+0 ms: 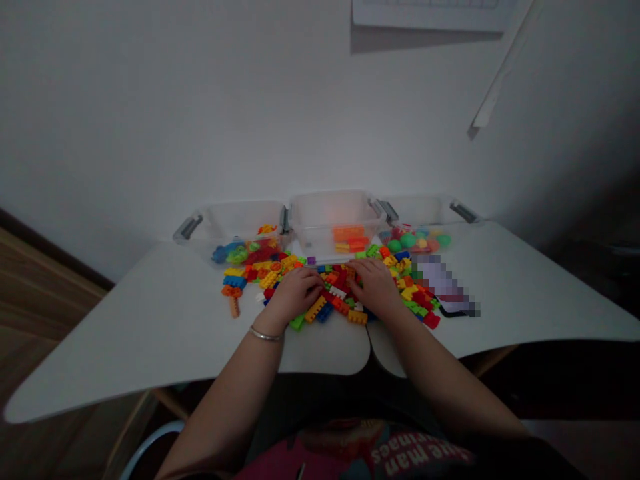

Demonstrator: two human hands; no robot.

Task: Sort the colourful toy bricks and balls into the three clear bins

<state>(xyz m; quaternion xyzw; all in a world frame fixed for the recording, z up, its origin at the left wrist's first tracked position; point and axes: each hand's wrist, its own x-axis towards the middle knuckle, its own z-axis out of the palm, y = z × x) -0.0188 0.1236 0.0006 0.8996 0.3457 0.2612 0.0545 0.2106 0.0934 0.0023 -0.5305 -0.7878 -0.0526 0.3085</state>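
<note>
A pile of coloured plastic building bricks is spread over the far middle of the white table. My left hand rests on the pile with its fingers curled over red and yellow bricks. My right hand lies on the pile just to the right, fingers bent down among red and green bricks. Whether either hand grips a brick is hidden under the fingers. A thin bracelet circles my left wrist.
Three clear plastic bins stand along the wall: the left bin holds mixed bricks, the middle bin orange pieces, the right bin round green and red pieces. A blurred patch covers something right of the pile. The table's front edge has a notch.
</note>
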